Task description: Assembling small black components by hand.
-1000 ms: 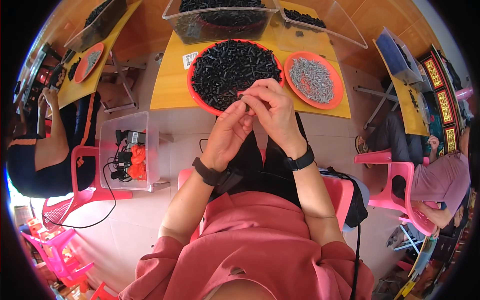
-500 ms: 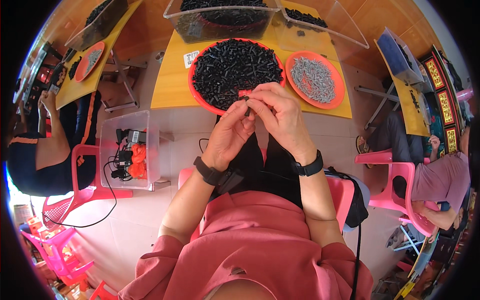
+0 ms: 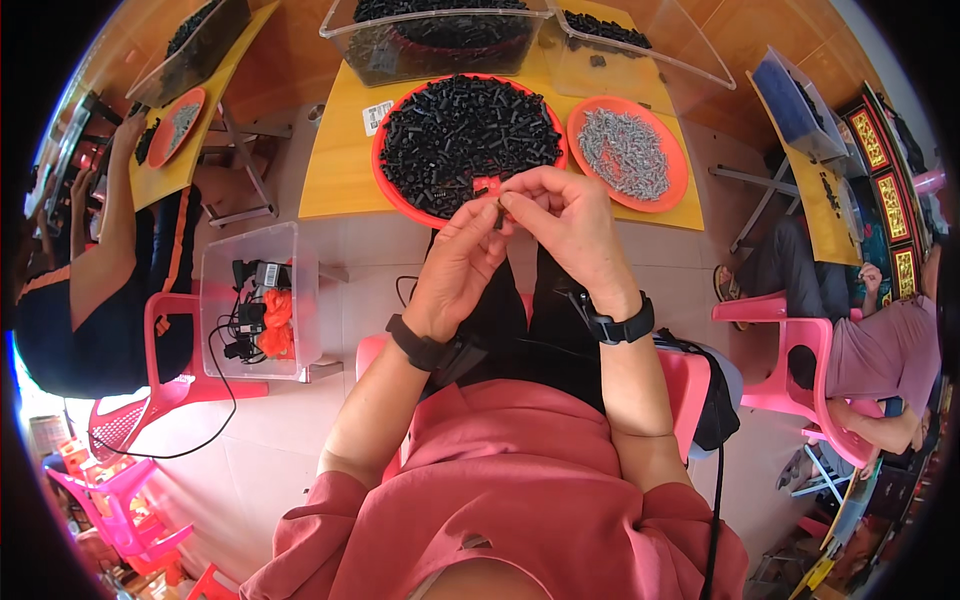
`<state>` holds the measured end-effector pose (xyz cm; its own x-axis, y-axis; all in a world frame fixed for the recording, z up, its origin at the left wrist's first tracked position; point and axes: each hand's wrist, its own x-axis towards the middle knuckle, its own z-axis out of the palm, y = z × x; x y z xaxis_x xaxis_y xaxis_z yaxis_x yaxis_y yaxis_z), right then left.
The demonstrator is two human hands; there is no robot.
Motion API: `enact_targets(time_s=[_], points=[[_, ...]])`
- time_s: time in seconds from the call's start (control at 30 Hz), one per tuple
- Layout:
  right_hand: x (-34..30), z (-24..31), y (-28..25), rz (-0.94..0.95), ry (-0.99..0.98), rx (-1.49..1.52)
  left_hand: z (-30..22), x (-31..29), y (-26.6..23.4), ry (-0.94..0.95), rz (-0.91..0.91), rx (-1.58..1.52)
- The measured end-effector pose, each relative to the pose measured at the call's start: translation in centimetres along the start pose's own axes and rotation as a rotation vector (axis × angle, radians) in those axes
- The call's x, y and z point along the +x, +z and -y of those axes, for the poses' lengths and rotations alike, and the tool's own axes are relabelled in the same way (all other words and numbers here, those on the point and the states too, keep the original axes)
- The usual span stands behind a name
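Note:
My left hand [image 3: 462, 262] pinches a small black plastic part [image 3: 499, 216] between thumb and fingers, just off the near edge of a round red tray [image 3: 378, 165]. Against it, from the other side, press the closed thumb and forefinger of my right hand [image 3: 572, 228]; whatever lies between those two fingertips is too small to make out. The tray is heaped with short black plastic parts [image 3: 470, 130]. Right of it, an orange plate [image 3: 680, 185] carries many small grey pointed pieces [image 3: 622, 152].
Clear bins [image 3: 425, 60] of black parts stand along the back of the yellow table [image 3: 335, 170]. A clear box [image 3: 215, 300] with cables and an orange bag sits at floor level to the left. Co-workers sit at yellow tables on both sides, on pink chairs [image 3: 780, 345].
My hands stay together at the tray's near edge, with the right fingers shifted slightly. More of a red patch shows beside them. The co-worker on the left has reached an arm forward over their table.

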<state>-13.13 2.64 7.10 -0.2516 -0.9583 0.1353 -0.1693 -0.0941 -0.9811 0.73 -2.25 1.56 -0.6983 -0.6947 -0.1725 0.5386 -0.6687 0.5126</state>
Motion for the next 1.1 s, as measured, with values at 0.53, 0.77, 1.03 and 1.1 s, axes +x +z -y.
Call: enact_targets(time_s=[0.53,0.77,1.03,1.1], points=[[-2.1,-1.6,3.0,-0.076,0.003,0.381,-0.1,0.0,-0.5,0.246,-0.094,0.036],[-1.9,-1.3,3.6,-0.116,-0.037,0.384,-0.1,0.0,-0.8,0.278,-0.071,0.018],[-2.0,-1.5,4.4,-0.188,-0.111,0.267,0.0,0.0,-0.5,0.318,-0.082,0.105],[-2.0,-1.5,4.4,-0.2,-0.106,0.272,0.0,-0.1,-0.1,0.31,-0.117,0.106]])
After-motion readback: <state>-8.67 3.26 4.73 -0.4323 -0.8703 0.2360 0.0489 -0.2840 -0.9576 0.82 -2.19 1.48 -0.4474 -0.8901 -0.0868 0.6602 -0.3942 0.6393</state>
